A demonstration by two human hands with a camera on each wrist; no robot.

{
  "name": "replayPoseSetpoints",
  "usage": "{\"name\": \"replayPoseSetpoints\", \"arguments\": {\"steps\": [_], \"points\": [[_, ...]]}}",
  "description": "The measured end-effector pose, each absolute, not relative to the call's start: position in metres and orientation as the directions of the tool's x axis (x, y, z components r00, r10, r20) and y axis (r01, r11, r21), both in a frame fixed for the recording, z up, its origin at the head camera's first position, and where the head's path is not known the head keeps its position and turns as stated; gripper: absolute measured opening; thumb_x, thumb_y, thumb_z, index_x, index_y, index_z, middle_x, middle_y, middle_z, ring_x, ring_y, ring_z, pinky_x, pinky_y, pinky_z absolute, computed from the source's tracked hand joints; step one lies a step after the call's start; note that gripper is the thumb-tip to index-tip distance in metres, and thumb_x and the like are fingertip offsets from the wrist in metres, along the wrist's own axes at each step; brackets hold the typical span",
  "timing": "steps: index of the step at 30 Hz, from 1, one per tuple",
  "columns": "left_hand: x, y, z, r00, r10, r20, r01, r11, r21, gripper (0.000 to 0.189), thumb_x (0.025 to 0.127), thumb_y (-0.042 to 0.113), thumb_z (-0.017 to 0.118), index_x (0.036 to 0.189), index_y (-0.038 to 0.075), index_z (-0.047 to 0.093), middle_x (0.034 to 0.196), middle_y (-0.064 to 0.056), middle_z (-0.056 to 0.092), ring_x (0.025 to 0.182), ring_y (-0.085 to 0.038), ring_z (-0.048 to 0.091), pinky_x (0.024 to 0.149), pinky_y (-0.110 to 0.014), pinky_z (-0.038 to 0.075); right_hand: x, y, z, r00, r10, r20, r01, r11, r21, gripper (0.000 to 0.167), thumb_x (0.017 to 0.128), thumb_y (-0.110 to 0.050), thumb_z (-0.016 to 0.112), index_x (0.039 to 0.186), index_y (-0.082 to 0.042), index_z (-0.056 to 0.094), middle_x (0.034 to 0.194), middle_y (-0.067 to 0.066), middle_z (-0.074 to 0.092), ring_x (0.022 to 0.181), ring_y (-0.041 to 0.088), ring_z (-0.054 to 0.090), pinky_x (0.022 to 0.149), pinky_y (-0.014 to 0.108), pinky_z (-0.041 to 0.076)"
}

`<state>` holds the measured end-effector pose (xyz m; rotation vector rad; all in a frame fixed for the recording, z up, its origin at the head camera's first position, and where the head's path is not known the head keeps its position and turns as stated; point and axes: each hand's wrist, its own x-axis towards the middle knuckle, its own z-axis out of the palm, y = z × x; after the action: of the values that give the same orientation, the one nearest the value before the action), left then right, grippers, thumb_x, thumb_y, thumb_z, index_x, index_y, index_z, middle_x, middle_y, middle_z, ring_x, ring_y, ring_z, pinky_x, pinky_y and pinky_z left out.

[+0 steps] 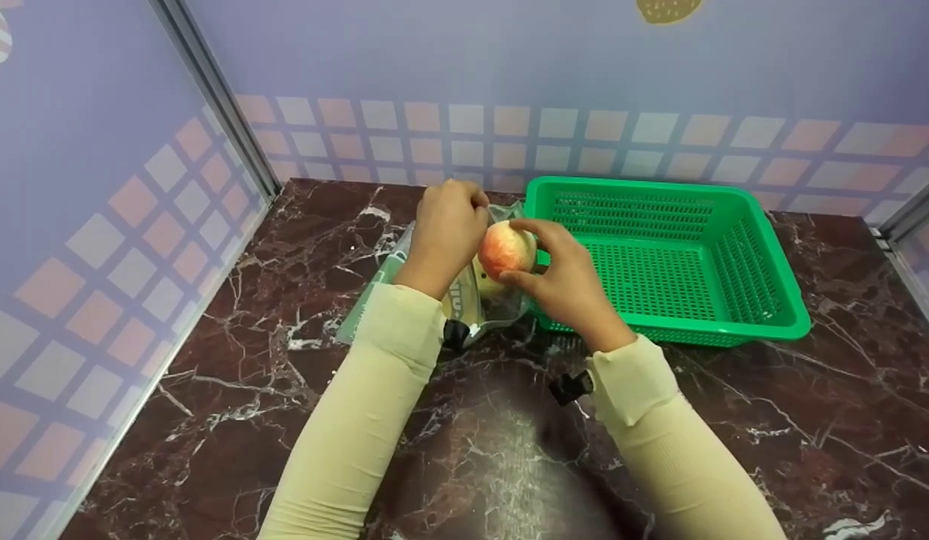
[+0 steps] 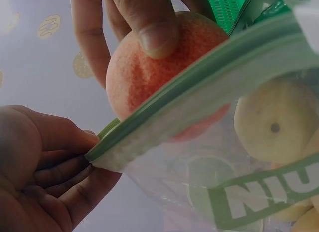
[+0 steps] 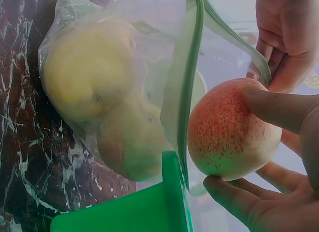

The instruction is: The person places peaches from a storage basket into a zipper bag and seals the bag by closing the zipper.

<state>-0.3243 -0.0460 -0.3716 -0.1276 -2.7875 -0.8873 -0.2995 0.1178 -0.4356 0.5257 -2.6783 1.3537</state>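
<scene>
A red and pale yellow peach point(image 1: 507, 250) is gripped between the thumb and fingers of my right hand point(image 1: 565, 279). It sits at the mouth of a clear zip bag point(image 2: 164, 182) with green trim, partly behind the near edge in the left wrist view. My left hand point(image 1: 451, 229) pinches one end of the bag's zip rim point(image 2: 102, 147) and the mouth stands apart. Several pale yellow round fruits point(image 3: 87, 72) lie inside the bag, seen through the plastic; their kind is hard to tell.
Close on the right of the bag stands a green plastic basket point(image 1: 790, 300) with slotted walls. Both rest on a dark red marbled table point(image 1: 232, 420). Purple walls point(image 1: 464, 60) with a checked band rise behind and at the left.
</scene>
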Motion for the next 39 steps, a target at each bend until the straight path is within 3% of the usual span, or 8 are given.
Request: {"name": "replayPoseSetpoints", "arguments": {"steps": [7,13,39], "points": [[-0.324,-0.048,-0.370,-0.973,0.009,0.230,0.137,0.826,0.547,0.023,0.090,0.007,0.055,0.097,0.008,0.077,0.101,-0.007,0.074,0.095,-0.026,0.068,0.083,-0.036,0.055,-0.302,0.108,-0.437,-0.935,-0.257,0.245,-0.350,0.549,-0.759,0.063,0.081,-0.024,0.078,0.137,-0.018,0.052,0.142,0.006,0.048,0.124,0.024,0.053,0.090,0.039,0.055],[-0.322,-0.052,-0.371,-0.979,0.012,0.204,0.127,0.819,0.559,0.026,0.095,0.009,0.051,0.106,0.008,0.075,0.105,-0.008,0.073,0.085,-0.022,0.070,0.075,-0.033,0.056,-0.301,0.103,-0.437,-0.939,-0.252,0.232,-0.334,0.525,-0.783,0.059,0.086,-0.028,0.072,0.139,-0.019,0.050,0.142,0.006,0.046,0.129,0.027,0.051,0.095,0.033,0.053],[-0.319,-0.055,-0.371,-0.980,0.004,0.201,0.121,0.809,0.576,0.026,0.095,0.008,0.051,0.106,0.009,0.075,0.106,-0.008,0.073,0.079,-0.018,0.067,0.071,-0.031,0.054,-0.302,0.115,-0.436,-0.936,-0.223,0.271,-0.350,0.533,-0.770,0.045,0.091,-0.024,0.067,0.134,-0.020,0.055,0.138,0.005,0.049,0.127,0.023,0.052,0.097,0.037,0.051]]}}
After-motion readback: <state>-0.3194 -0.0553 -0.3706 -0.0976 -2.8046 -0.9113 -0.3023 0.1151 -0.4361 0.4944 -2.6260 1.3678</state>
